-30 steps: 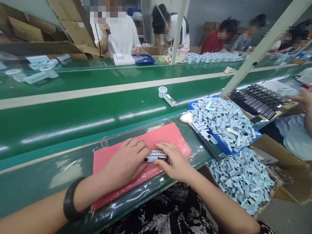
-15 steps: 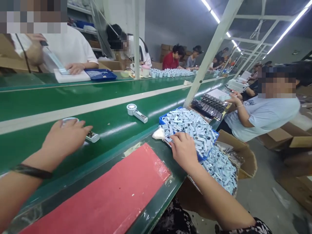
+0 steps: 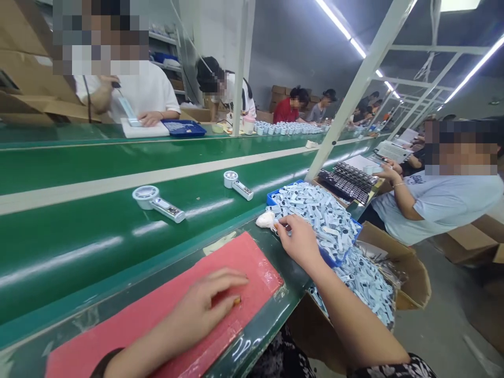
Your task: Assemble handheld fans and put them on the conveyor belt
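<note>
My left hand (image 3: 205, 302) hovers over or rests on the red mat (image 3: 157, 310), thumb and fingers apart, nothing held. At the white wad (image 3: 266, 219), beside the blue tray (image 3: 356, 231) heaped with light-blue parts (image 3: 315, 210), is my right hand (image 3: 298, 239). Its thumb and fingertips are pinched at the wad's edge; whatever lies between them is too small to name. On the green belt are two light-blue devices with round heads, a nearer one (image 3: 169, 210) and a farther one (image 3: 242, 190), their handles showing inner parts.
A slanted metal post (image 3: 346, 94) rises behind the tray. Below it, a carton (image 3: 417, 278) holds more blue parts. One person (image 3: 444, 199) works at right beside dark racks (image 3: 348, 181); others sit across the belt (image 3: 79, 157).
My left hand has left the nearer device on the belt and come back over the red mat. My right hand stays near the wad. The view has shifted slightly.
</note>
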A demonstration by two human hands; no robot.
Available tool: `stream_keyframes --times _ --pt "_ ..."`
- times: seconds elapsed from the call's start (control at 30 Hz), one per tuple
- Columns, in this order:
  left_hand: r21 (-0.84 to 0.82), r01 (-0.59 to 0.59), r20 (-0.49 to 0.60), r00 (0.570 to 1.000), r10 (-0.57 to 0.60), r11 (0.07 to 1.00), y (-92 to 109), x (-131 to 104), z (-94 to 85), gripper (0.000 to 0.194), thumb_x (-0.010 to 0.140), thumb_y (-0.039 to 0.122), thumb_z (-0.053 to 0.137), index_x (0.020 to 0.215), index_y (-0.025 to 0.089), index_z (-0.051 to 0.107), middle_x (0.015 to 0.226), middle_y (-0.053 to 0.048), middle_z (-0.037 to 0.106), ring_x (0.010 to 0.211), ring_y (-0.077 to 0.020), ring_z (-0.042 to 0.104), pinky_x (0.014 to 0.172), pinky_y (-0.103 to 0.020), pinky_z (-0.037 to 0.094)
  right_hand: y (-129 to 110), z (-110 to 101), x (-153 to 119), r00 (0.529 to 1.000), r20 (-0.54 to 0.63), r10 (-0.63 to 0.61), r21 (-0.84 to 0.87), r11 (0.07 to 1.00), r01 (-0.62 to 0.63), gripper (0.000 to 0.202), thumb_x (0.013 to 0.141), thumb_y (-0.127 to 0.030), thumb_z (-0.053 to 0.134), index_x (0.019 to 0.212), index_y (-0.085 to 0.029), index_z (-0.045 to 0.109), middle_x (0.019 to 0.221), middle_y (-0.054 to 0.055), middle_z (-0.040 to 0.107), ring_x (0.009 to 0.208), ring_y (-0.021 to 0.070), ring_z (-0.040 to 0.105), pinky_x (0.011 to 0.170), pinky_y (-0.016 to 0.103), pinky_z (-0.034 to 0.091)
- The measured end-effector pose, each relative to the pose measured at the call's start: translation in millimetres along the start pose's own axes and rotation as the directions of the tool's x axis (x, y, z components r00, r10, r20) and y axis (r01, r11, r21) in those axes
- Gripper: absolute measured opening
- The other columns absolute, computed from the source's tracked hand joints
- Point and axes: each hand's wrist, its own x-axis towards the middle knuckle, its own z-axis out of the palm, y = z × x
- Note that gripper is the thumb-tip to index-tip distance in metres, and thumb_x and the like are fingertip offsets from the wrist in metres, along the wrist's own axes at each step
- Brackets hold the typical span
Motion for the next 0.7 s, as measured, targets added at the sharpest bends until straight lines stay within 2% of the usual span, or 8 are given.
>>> stream_keyframes --times 0.03,0.1,0.17,0.23,0.37,0.5,0.6,0.7 --pt "-0.148 0.097 -0.044 0.994 -0.104 0.984 -5 1 -1.1 0.026 0.095 0.032 0.056 0.113 0.026 0.074 0.117 -0.01 0.076 0.105 -0.0254 0.072 0.092 -0.038 0.06 -4 3 0 1.0 0.023 0.01 0.14 0.99 -0.013 0.011 0.097 -0.023 0.059 0.094 -0.018 0.068 0.092 0.006 0.069 0.086 0.0218 0.062 0.08 0.034 0.043" --pt "-0.388 0.221 -0.133 0.947 -0.292 0.895 -14 4 -4.2 0.031 0.092 0.039 0.064 0.116 0.023 0.072 0.112 -0.011 0.076 0.098 -0.0244 0.073 0.086 -0.036 0.06 -14 14 -1 0.992 0.127 0.013 0.397 0.916 -0.062 0.012 0.096 -0.026 0.06 0.088 -0.018 0.067 0.084 0.003 0.068 0.078 0.0186 0.062 0.074 0.03 0.044" --pt "-0.516 0.227 -0.232 0.891 -0.39 0.826 -19 6 -8.0 0.043 0.088 0.044 0.07 0.124 0.021 0.068 0.11 -0.011 0.075 0.093 -0.0221 0.071 0.08 -0.033 0.059 -28 29 -1 0.964 0.263 -0.042 0.573 0.811 -0.121 0.015 0.095 -0.028 0.061 0.085 -0.018 0.065 0.079 0.001 0.067 0.074 0.0171 0.061 0.071 0.028 0.045" --pt "-0.562 0.191 -0.311 0.853 -0.42 0.804 -20 8 -11.6 0.052 0.083 0.045 0.077 0.127 0.02 0.065 0.107 -0.01 0.074 0.09 -0.02 0.069 0.077 -0.031 0.057 -43 44 -1 0.922 0.365 -0.13 0.669 0.726 -0.163 0.016 0.095 -0.03 0.063 0.084 -0.017 0.065 0.078 0.001 0.067 0.073 0.0163 0.061 0.07 0.027 0.045" --pt "-0.616 0.166 -0.339 0.827 -0.449 0.77 -17 9 -14.8 0.058 0.075 0.043 0.086 0.123 0.018 0.065 0.096 -0.007 0.074 0.084 -0.0183 0.068 0.071 -0.027 0.054 -70 68 6 0.86 0.466 -0.21 0.702 0.679 -0.215 0.015 0.095 -0.03 0.067 0.088 -0.017 0.067 0.078 0.001 0.067 0.069 0.0146 0.06 0.065 0.025 0.045" --pt "-0.684 0.144 -0.38 0.766 -0.518 0.715 -16 10 -15.9 0.051 0.073 0.044 0.088 0.109 0.016 0.067 0.086 -0.005 0.073 0.07 -0.0144 0.065 0.062 -0.024 0.051 -85 82 18 0.8 0.542 -0.257 0.69 0.679 -0.25 0.015 0.094 -0.029 0.069 0.087 -0.017 0.069 0.074 -0.001 0.066 0.066 0.013 0.057 0.059 0.023 0.042" --pt "-0.736 0.114 -0.399 0.723 -0.564 0.667 -17 9 -18.7 0.049 0.07 0.043 0.091 0.102 0.016 0.067 0.081 -0.003 0.072 0.067 -0.013 0.064 0.061 -0.022 0.05 -86 88 21 0.766 0.565 -0.307 0.756 0.564 -0.332 0.012 0.095 -0.026 0.066 0.088 -0.016 0.067 0.076 -0.001 0.066 0.066 0.0123 0.059 0.062 0.023 0.045" --pt "-0.762 0.09 -0.406 0.706 -0.58 0.642 -17 10 -21.6 0.048 0.068 0.044 0.093 0.097 0.016 0.066 0.078 -0.001 0.07 0.065 -0.0128 0.064 0.058 -0.022 0.049 -80 89 19 0.745 0.564 -0.357 0.796 0.475 -0.375 0.007 0.093 -0.023 0.065 0.094 -0.017 0.068 0.08 0.0 0.069 0.07 0.0134 0.062 0.066 0.024 0.048"
